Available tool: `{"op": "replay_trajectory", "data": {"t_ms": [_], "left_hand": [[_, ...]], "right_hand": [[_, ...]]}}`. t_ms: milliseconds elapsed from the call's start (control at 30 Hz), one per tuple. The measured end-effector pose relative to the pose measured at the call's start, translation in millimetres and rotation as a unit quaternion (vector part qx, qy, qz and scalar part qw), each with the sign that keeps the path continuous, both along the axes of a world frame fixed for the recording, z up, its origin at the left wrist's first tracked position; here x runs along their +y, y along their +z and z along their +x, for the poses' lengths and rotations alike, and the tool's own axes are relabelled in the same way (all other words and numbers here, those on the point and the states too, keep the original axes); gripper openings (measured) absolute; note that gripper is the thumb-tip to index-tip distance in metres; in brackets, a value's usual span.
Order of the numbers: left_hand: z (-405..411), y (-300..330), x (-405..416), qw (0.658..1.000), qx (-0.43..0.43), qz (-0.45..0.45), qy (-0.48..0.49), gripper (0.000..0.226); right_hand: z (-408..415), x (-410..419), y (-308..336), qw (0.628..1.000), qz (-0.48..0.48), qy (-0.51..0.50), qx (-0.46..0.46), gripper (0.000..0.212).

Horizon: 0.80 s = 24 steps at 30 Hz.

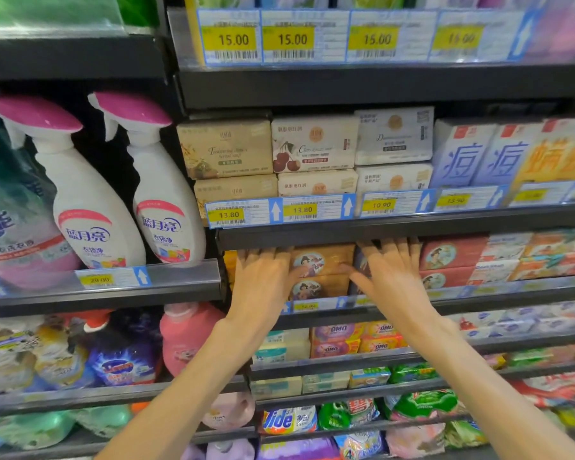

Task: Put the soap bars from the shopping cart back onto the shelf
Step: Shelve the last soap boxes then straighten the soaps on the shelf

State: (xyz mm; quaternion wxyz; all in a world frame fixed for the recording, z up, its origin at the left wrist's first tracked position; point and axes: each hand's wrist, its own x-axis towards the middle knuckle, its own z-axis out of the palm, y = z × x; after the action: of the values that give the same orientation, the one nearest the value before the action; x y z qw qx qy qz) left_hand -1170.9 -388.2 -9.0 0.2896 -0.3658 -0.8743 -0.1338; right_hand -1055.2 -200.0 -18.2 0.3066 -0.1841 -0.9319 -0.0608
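Dark metal store shelf (pixel 379 229) stacked with goods. Golden-brown boxed soap bars (pixel 322 260) between left hand (pixel 263 280) and right hand (pixel 392 277). Both flat, fingers spread, gripping nothing.

Price tags (pixel 229 214) read 13.80; bag (pixel 287 420) reads Tide.

Two hands (pixel 263 277), two spray bottles (pixel 90 207), two stacked gold soap boxes (pixel 322 260), four 15.00 price tags (pixel 233 39).
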Motion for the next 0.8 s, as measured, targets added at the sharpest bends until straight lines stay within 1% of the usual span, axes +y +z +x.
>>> {"op": "replay_trajectory", "data": {"t_ms": [167,367,500,600,733,800], "left_hand": [[-1,-1,-2,1.000,-0.007,0.011,-0.014,0.052],[-7,-3,-11,1.000,-0.010,0.004,0.004,0.056],[-8,-3,-13,1.000,-0.011,0.011,0.000,0.052],[-7,-4,-11,0.999,-0.032,0.016,0.001,0.050],[-7,-5,-10,0.999,-0.041,0.019,0.001,0.048],[-7,-5,-10,0.999,-0.043,0.019,0.002,0.046]], "right_hand": [[3,1,2,1.000,-0.009,0.006,0.001,0.057],[2,2,2,1.000,-0.002,0.007,0.000,0.061],[2,3,1,1.000,0.006,0.011,0.001,0.061],[2,3,1,1.000,0.008,0.007,0.003,0.062],[3,2,2,0.999,0.029,0.011,0.022,0.057],[4,2,2,0.999,0.030,0.016,0.027,0.059]]}}
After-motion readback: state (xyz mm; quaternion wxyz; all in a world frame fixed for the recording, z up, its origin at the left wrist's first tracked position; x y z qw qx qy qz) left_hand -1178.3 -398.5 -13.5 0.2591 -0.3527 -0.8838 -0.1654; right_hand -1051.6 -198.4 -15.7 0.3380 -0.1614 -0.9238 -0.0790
